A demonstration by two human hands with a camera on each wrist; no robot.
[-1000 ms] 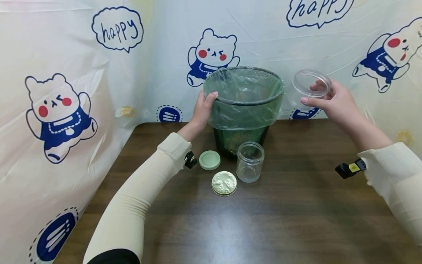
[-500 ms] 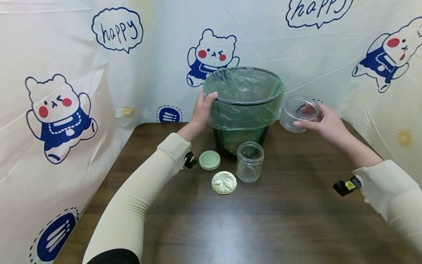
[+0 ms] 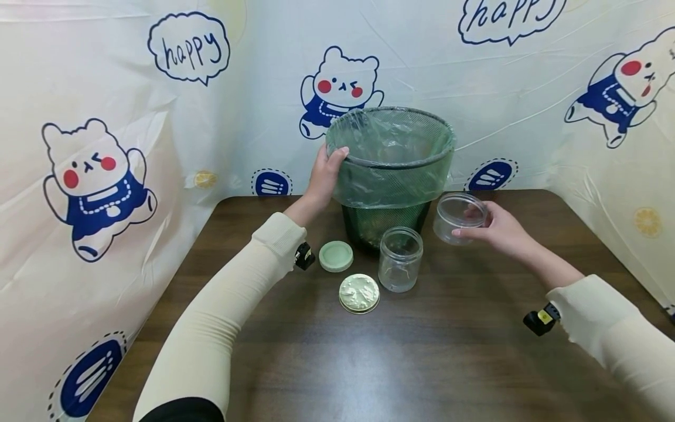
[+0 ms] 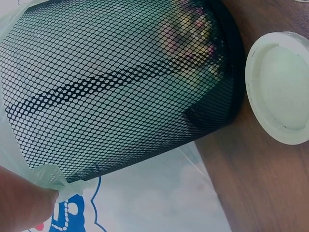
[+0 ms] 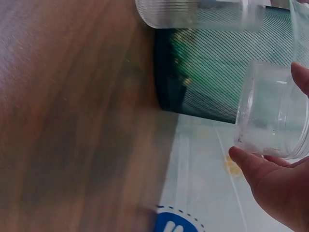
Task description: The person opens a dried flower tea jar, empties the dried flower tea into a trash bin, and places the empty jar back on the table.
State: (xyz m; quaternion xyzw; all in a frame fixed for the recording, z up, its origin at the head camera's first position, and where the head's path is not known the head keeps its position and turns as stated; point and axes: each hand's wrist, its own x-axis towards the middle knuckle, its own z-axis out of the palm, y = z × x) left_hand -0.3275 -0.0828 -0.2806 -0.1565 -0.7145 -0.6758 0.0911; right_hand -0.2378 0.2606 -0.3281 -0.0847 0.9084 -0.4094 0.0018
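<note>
At the back of the table stands a dark mesh trash can [image 3: 387, 220] lined with a thin green bag [image 3: 392, 184]. My left hand [image 3: 323, 179] grips its rim on the left side, thumb over the bag's edge. To the right of the can, my right hand [image 3: 501, 228] holds a short clear jar [image 3: 457, 218] by its side, mouth up, slightly above the table. In the right wrist view the short jar [image 5: 270, 113] looks see-through, with a few small specks near its bottom. A taller clear jar [image 3: 401, 261] stands upright in front of the can.
A pale green lid [image 3: 336, 257] lies left of the tall jar. Nearer to me is a round gold-coloured lid [image 3: 359, 293] with a crinkled, foil-like top. A printed cloth [image 3: 253, 99] hangs behind the brown table [image 3: 422, 357].
My right hand has brought the short jar down and to the left, from beside the can's rim to just above the table. The left hand has stayed on the rim.
</note>
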